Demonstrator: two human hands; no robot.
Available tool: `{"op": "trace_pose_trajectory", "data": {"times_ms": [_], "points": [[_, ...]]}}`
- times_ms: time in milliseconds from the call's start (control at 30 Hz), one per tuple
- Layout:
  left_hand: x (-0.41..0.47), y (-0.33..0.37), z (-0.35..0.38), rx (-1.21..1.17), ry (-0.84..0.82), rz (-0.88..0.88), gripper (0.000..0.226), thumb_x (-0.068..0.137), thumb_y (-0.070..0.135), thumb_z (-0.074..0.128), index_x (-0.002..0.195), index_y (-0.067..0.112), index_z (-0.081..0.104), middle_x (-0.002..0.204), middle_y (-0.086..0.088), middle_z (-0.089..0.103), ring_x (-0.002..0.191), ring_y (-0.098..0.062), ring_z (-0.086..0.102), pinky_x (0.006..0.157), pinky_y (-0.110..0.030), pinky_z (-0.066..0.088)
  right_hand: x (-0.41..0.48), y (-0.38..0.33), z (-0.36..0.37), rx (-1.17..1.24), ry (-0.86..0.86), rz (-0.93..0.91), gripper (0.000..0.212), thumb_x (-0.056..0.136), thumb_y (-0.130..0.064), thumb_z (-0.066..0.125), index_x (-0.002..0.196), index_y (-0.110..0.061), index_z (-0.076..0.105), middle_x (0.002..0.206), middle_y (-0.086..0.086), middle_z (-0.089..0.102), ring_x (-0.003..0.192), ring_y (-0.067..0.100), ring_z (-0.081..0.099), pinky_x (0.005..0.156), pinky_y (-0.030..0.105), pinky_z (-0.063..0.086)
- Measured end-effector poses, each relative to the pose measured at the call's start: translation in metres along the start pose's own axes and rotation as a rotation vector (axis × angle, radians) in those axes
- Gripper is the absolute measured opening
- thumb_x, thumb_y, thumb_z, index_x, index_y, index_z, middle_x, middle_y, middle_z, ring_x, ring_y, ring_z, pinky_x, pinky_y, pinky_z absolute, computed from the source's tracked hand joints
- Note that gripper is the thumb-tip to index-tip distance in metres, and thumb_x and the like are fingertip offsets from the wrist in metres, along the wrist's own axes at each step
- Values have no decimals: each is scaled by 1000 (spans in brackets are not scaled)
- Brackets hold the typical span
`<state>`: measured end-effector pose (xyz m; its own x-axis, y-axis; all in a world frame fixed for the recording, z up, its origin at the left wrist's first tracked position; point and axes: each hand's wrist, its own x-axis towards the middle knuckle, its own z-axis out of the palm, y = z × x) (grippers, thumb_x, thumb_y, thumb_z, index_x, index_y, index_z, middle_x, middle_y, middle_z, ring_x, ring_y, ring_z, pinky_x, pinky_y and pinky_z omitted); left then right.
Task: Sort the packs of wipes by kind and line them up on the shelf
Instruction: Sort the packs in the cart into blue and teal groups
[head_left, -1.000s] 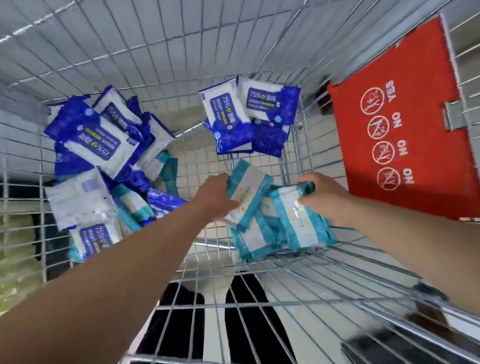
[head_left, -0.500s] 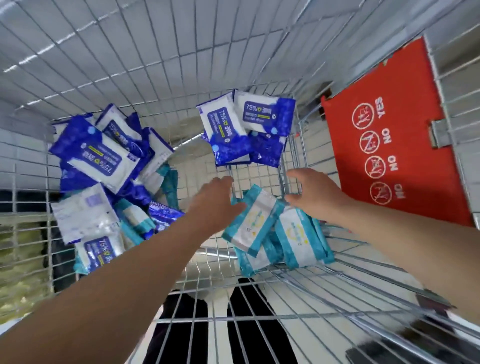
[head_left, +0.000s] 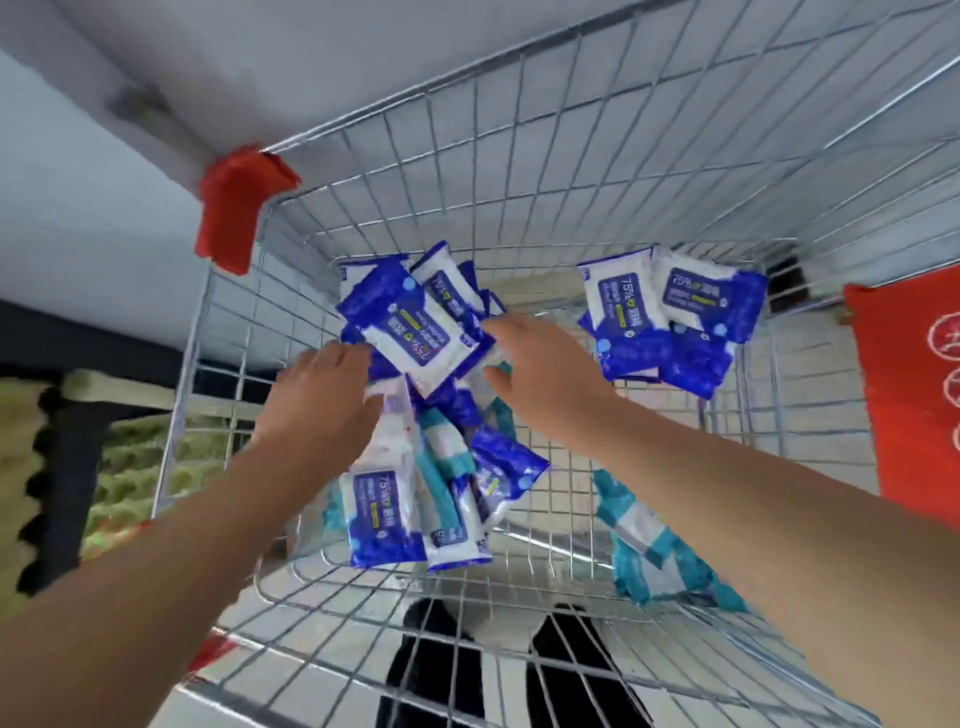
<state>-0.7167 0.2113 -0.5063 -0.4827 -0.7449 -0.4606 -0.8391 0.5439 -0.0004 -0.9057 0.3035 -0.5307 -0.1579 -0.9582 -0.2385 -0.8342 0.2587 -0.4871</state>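
Left hand and right hand, fingers spread, holding nothing, flank the top blue pack in the cart. Likely light, squashy, slick film; grip its long edges.

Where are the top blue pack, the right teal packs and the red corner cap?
top blue pack (head_left: 415, 338): head view, its middle.
right teal packs (head_left: 649, 556): head view, the pile's visible middle.
red corner cap (head_left: 234, 208): head view, its middle.

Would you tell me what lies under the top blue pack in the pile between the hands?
Under the top blue pack show more blue packs and teal-striped packs; the pile's bottom is covered.
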Motion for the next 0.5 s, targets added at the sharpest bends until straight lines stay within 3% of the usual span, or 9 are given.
{"op": "trace_pose_trajectory", "data": {"times_ms": [233, 400, 433, 500], "points": [[30, -25, 12, -126, -10, -5, 29, 93, 21, 50, 119, 9, 49, 116, -12, 50, 110, -29, 47, 90, -41, 44, 56, -21, 42, -69, 47, 89, 55, 80, -45, 66, 119, -10, 50, 122, 11, 44, 113, 28, 42, 98, 37, 38], [42, -30, 18, -206, 43, 14, 28, 96, 19, 46, 121, 7, 49, 118, -13, 50, 110, -28, 48, 92, -38, 43, 63, -16, 51, 106, 57, 212, 31, 80, -36, 70, 90, -8, 59, 119, 9, 37, 108, 24, 38, 99, 34, 37], [43, -30, 17, -239, 52, 6, 28, 96, 19, 46, 121, 7, 48, 118, -13, 50, 109, -28, 49, 91, -38, 42, 63, -15, 46, 198, 68, 244, 25, 83, -30, 68, 84, -9, 56, 114, 7, 39, 102, 19, 41, 93, 29, 38], [48, -29, 15, -307, 56, -21, 27, 97, 20, 47, 120, 5, 47, 116, -15, 50, 107, -29, 50, 86, -36, 41, 60, -12, 32, 387, 137, 312, 23, 88, -18, 64, 73, -13, 48, 88, 1, 45, 72, 10, 44, 67, 15, 38]]}}
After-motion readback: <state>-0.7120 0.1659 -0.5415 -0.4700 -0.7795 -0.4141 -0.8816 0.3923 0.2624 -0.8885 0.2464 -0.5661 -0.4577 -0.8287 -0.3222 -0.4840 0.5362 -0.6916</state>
